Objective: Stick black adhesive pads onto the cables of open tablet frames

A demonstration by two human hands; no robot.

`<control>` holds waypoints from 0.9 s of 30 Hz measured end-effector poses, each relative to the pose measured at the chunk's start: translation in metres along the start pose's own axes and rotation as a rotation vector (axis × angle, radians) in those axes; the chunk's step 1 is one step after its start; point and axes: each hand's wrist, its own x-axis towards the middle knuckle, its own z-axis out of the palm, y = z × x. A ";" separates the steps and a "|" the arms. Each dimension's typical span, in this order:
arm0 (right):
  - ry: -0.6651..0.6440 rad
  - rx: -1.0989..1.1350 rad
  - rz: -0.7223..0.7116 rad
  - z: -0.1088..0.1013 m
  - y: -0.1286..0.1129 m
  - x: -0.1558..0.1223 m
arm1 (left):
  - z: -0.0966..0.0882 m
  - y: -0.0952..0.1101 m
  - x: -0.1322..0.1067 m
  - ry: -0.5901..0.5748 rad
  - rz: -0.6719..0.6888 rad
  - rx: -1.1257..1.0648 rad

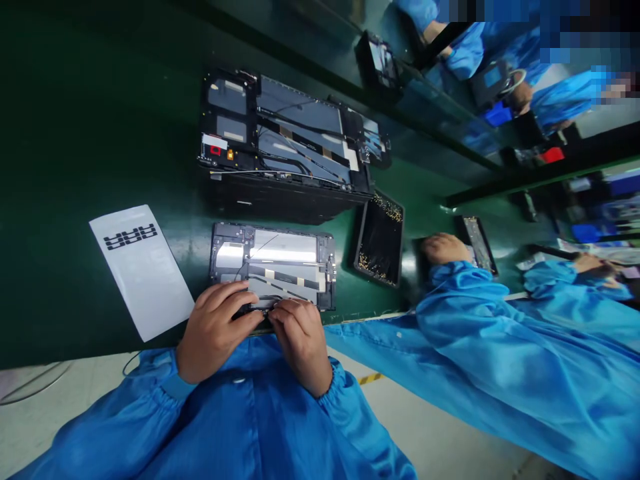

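Device frame [284,265] lies on the green table [120,160] just on the wearer's side of the frame stack [287,143], the half-curled left hand [216,328] and bunch-fingered right hand [300,339] meeting its edge farther from that stack, anything pinched I cannot tell.

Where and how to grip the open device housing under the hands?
Open device housing: probably by both short end rims, coming from left and right. It lies flat, open side up; a grip from above could snag the cables across its middle.
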 end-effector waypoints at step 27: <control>-0.180 0.140 -0.334 0.005 -0.019 0.079 | -0.099 -0.099 -0.032 -0.135 -0.382 0.314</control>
